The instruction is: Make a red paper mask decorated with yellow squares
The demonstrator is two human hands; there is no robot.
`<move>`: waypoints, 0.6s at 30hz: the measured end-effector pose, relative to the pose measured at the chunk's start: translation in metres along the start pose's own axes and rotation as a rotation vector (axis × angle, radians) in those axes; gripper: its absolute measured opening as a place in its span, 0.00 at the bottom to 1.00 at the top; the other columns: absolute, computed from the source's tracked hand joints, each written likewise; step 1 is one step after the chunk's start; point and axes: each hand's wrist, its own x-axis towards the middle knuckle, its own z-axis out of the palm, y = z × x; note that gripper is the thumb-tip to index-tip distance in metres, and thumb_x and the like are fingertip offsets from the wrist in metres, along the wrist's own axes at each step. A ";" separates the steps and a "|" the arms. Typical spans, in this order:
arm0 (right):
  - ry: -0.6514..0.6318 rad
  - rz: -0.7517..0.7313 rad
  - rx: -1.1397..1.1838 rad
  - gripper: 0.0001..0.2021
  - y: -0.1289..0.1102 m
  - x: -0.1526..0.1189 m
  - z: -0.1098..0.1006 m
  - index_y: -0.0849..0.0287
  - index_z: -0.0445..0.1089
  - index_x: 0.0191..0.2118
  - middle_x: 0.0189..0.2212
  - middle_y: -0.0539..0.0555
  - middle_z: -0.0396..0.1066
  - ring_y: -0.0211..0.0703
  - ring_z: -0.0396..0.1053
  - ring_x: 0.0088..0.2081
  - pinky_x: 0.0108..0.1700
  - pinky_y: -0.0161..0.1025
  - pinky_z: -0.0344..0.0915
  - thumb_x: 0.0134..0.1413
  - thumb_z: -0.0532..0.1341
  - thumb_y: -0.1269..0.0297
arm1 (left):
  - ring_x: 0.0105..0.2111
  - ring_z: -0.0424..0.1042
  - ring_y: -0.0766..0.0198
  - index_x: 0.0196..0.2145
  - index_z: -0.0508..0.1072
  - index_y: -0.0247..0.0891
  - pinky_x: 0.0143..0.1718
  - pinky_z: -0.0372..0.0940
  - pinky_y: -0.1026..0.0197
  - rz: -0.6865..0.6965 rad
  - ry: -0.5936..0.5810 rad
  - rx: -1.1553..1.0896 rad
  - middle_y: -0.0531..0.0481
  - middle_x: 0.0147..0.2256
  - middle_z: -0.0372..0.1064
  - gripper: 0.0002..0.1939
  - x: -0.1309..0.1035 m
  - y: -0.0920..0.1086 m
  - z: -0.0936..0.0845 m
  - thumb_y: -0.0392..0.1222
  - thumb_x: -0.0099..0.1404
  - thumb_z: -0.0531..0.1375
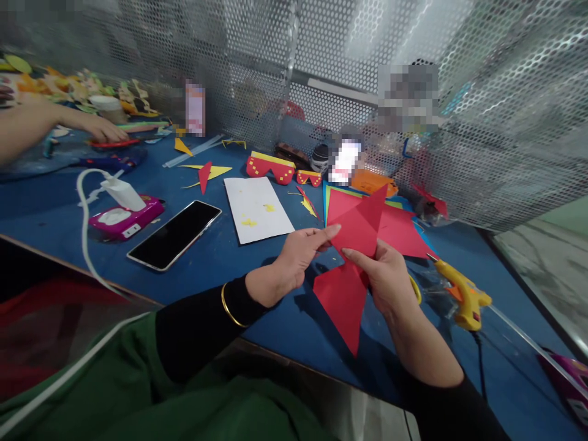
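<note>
"What worries you at the far left?"

"The white cable. It loops from the plug and runs off the near edge of the table. If I snagged it, the plug could be tugged loose from the magenta power strip."

"Further in?"

"The black phone lies flat, just left of the white sheet. A careless sweep of my left sleeve could knock either askew and scatter the yellow bits on the sheet."

"And your grip?"

"My left hand is nearly closed, thumb and fingertips pinching the left edge of the red paper, which I'm holding up over the table in front of me. My right hand is closed on it too, thumb across the narrow waist, most fingers hidden."

"What might spoil it?"

"Uneven force. If my 2 hands pulled apart, it could tear at that waist; a heavy thumb could crease it. I can't tell whether it's 1 piece or 2 overlapping. If 2, they could slip."

"Anything on the right?"

"The coloured sheets reach close to the nozzle of the yellow glue gun. I can't tell if it's hot; if so, touching it could mark the paper or burn my wrist. Catching its black cord could swing it round."
</note>
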 end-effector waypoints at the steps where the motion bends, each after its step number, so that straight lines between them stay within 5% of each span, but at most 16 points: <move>1: -0.007 0.000 0.003 0.25 0.000 0.000 0.000 0.58 0.78 0.44 0.40 0.55 0.81 0.51 0.78 0.38 0.40 0.44 0.73 0.35 0.76 0.58 | 0.27 0.64 0.67 0.20 0.73 0.36 0.35 0.58 0.61 0.000 -0.004 0.008 0.53 0.23 0.68 0.13 0.000 -0.001 0.000 0.44 0.51 0.73; 13: -0.033 -0.017 0.053 0.25 0.000 -0.001 0.000 0.57 0.77 0.46 0.43 0.56 0.81 0.52 0.78 0.42 0.42 0.44 0.73 0.37 0.75 0.59 | 0.27 0.65 0.68 0.20 0.74 0.36 0.36 0.60 0.61 0.011 -0.027 0.019 0.51 0.23 0.69 0.14 0.000 -0.001 0.000 0.45 0.58 0.69; 18: -0.034 -0.014 0.047 0.25 -0.001 0.000 0.002 0.57 0.77 0.45 0.42 0.56 0.81 0.52 0.78 0.42 0.44 0.45 0.74 0.36 0.76 0.59 | 0.28 0.67 0.68 0.23 0.77 0.36 0.37 0.61 0.61 -0.015 -0.103 0.059 0.51 0.25 0.72 0.11 0.000 -0.004 -0.001 0.43 0.52 0.73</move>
